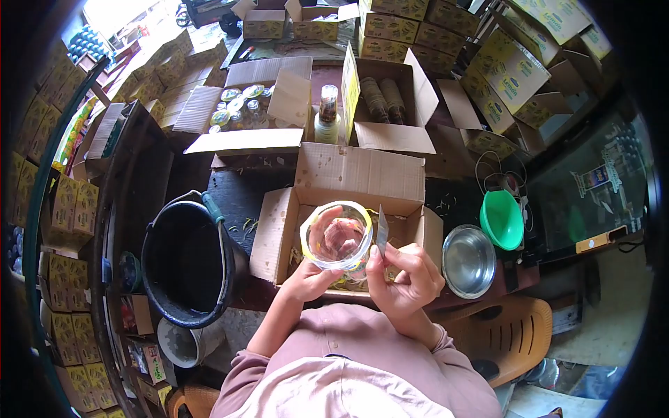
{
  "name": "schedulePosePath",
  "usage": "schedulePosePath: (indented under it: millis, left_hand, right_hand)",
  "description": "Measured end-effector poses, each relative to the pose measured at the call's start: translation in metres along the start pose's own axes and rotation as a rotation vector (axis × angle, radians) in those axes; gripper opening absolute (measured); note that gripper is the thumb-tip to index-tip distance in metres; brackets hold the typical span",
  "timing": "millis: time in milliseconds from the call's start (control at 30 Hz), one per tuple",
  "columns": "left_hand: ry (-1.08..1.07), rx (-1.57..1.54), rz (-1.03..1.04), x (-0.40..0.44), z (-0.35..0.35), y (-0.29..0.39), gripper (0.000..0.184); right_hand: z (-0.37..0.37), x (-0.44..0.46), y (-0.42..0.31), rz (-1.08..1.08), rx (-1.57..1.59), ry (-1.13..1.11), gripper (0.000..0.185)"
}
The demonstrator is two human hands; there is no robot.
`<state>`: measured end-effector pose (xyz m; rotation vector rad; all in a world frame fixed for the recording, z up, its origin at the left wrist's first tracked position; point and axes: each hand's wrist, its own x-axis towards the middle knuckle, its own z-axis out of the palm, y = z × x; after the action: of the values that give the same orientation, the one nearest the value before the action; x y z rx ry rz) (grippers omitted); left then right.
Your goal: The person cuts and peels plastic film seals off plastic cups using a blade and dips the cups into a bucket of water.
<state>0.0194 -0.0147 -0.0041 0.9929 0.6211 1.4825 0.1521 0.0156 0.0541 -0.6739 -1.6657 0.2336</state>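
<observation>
Holding: one clear jar (337,240), my left hand (310,281) curled round it; one thin grey piece (382,230), pinched in my right hand (408,277); jar best steadied, squeezed lightly.

A packing workshop, with piles of yellow cartons (387,26).

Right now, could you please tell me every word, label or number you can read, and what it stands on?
"Lem…" on the large yellow carton at right; its last letters are blurred.
"Lem…" on the stacked cartons at top centre; endings also unclear.
Too small or blurred: print on the left-side cartons and the blue-and-white label at far right.
Clear jar: no readable text.
</observation>
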Motion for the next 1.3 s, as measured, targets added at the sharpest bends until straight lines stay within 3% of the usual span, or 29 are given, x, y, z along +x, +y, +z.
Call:
schedulePosePath:
  millis: [133,233,933,1300]
  left_hand:
    - [-0.006,0.043,0.073,0.001,-0.003,-0.007,0.087]
    - [-0.069,0.009,0.04,0.0,-0.004,-0.003,0.08]
    - [-0.101,0.03,-0.094,0.0,-0.008,0.007,0.088]
    - [-0.111,-0.005,-0.08,0.001,-0.014,0.0,0.075]
  right_hand:
    - [0.003,-0.003,0.004,-0.024,0.002,0.012,0.016]
    - [0.001,0.001,0.0,-0.004,-0.013,-0.012,0.018]
    - [-0.005,0.011,0.014,0.1,0.128,-0.119,0.017]
    - [-0.01,0.008,0.013,0.126,0.087,-0.151,0.018]
